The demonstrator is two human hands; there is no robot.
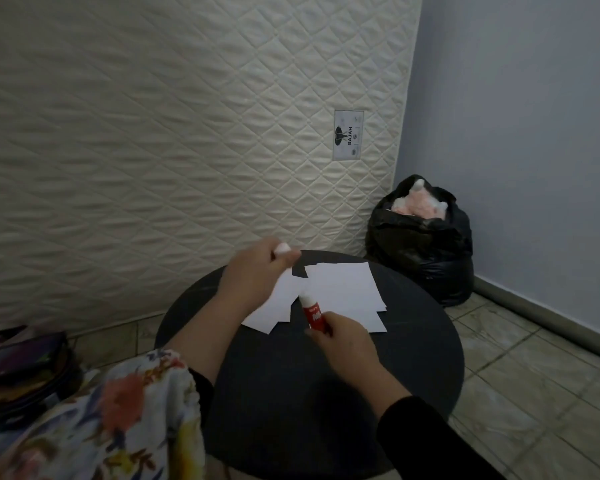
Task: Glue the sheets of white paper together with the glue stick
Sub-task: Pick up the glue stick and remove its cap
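Round dark table (326, 393), tiled corner, mattress (153, 133) behind: glue stick just uncapped.

Near, lower centre: right hand (343, 337) curls round the red glue stick (310, 311), bare tip aimed at the white paper sheets (343, 292) overlapping mid-frame. Beyond, left hand (257, 268) pinches a small white cap (282, 248) (motion-blurred) above the table's far edge. Likely next: park the cap, steady a sheet, rub glue along it. Far right, black bag (423, 244).
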